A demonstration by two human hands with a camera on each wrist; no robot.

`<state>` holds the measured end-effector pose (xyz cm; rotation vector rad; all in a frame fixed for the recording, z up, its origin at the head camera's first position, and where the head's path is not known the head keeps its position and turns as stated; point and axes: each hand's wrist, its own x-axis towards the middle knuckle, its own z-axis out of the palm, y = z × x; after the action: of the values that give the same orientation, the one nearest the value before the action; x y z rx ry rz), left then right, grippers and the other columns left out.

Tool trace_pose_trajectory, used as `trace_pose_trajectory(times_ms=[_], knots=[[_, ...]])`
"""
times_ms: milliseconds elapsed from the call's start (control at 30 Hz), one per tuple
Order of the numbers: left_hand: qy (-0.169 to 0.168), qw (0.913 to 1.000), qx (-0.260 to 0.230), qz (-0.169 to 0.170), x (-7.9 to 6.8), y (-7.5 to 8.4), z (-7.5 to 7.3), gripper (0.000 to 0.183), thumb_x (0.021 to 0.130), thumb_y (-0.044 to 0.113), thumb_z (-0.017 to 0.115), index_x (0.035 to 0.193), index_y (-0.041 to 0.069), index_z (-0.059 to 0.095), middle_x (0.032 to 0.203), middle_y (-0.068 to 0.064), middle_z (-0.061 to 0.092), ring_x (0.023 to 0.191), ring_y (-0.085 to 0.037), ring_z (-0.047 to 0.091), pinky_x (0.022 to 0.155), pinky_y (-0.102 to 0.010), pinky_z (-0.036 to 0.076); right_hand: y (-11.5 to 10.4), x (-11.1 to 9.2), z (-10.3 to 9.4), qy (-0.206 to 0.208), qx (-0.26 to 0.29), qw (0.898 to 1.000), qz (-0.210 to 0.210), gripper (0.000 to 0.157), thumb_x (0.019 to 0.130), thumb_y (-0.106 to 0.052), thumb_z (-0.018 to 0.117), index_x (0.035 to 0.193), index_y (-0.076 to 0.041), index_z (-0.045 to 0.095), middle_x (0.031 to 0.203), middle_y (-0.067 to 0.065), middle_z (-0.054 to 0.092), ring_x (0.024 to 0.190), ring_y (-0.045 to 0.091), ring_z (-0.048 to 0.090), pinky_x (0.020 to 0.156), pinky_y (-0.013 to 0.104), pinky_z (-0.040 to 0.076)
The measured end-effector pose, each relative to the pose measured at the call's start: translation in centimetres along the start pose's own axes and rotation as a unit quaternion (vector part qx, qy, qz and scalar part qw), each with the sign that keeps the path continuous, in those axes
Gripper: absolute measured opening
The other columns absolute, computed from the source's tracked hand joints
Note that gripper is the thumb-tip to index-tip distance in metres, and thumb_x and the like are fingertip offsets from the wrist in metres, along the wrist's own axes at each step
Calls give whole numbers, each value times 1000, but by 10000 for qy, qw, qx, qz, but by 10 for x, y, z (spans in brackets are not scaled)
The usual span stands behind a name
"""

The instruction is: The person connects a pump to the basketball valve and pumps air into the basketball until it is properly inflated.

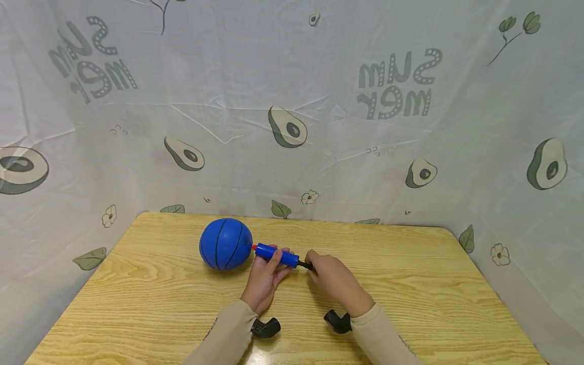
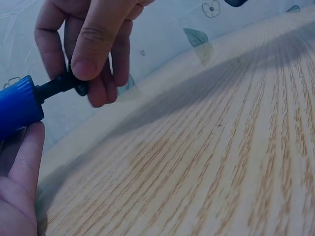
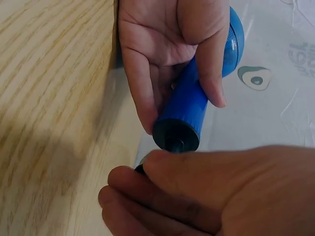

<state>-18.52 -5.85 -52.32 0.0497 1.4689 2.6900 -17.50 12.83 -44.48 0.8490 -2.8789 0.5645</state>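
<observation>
A blue ball with black seam lines (image 1: 225,244) rests on the wooden table, left of both hands. My left hand (image 1: 265,276) holds the blue barrel of a hand pump (image 1: 277,254), thumb laid over it. The pump's red tip (image 1: 254,247) meets the ball's right side; whether it is inserted I cannot tell. At the other end, my right hand (image 1: 332,276) pinches the black handle (image 2: 74,81) between thumb and fingers. A short length of black rod (image 2: 50,88) shows between barrel and handle. In the right wrist view the fingers mostly hide the handle.
The wood-grain table (image 1: 410,284) reaches back to a pale curtain (image 1: 237,76) printed with avocados and leaves. Black curved pieces (image 1: 266,328) sit at both wrists, below the beige sleeves (image 1: 230,329).
</observation>
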Motion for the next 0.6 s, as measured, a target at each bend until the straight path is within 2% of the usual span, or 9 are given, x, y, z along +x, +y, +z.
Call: trace_pose_trajectory(times_ms=[100, 200, 300, 433, 600], knots=[[5, 10000, 1, 0, -1, 0, 0, 52, 109, 30, 55, 143, 4, 26, 148, -25, 48, 127, -24, 62, 106, -42, 52, 0, 0, 2, -10, 4, 9998, -177, 15, 95, -1, 73, 104, -5, 61, 83, 4, 69, 66, 10, 57, 59, 28, 50], [20, 10000, -38, 0, -1, 1, 0, 53, 109, 31, 55, 143, 3, 26, 148, -25, 48, 126, -24, 62, 106, -42, 52, 0, 0, 2, -20, 148, 9999, -15, 14, 95, -2, 73, 105, -5, 63, 83, 2, 69, 66, 10, 56, 59, 28, 49], [0, 10000, -63, -1, -1, 2, 1, 54, 110, 31, 54, 144, 0, 25, 146, -24, 49, 125, -24, 63, 105, -42, 53, 1, 0, 2, -94, 317, 9988, 367, 11, 96, -3, 72, 103, -7, 65, 83, 1, 68, 66, 10, 55, 59, 29, 48], [-12, 10000, -72, 10, -1, 2, 1, 55, 110, 29, 52, 145, -2, 24, 145, -26, 48, 124, -24, 63, 104, -41, 54, 2, -2, -2, -332, 252, 9948, 933, 11, 96, -5, 73, 102, -8, 65, 83, 1, 67, 66, 11, 54, 58, 30, 47], [39, 9999, -110, 40, -1, 2, 1, 51, 110, 28, 52, 144, 0, 26, 149, -30, 44, 123, -23, 64, 102, -40, 55, 7, -7, -10, -828, 33, 9830, 1636, 10, 98, -9, 70, 102, -10, 60, 78, 1, 62, 62, 17, 51, 54, 33, 40]])
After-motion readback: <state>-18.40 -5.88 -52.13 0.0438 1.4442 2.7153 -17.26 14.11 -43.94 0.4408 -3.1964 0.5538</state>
